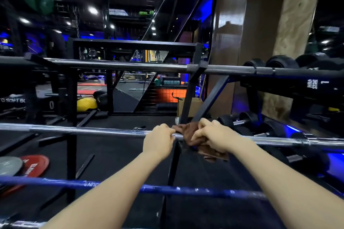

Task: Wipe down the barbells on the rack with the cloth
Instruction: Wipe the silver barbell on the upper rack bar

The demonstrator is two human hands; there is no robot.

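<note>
A chrome barbell [89,129] lies across the black rack [188,102] at mid height, running left to right. My left hand [158,140] grips this bar with fingers curled over it. Just to its right, my right hand [212,136] holds a brown cloth [188,133] wrapped over the same bar, with a loose end hanging below. A darker barbell [119,65] rests higher and farther back. A blue barbell [167,189] crosses the foreground under my forearms. Both forearms reach forward over the blue bar.
Red and grey weight plates [24,165] lie on the black floor at left. Dumbbells [240,120] sit low at right beside a dumbbell rack [290,82]. A cardboard box [191,106] and a yellow ball [86,103] lie beyond the rack. A wood-clad pillar [260,24] rises at right.
</note>
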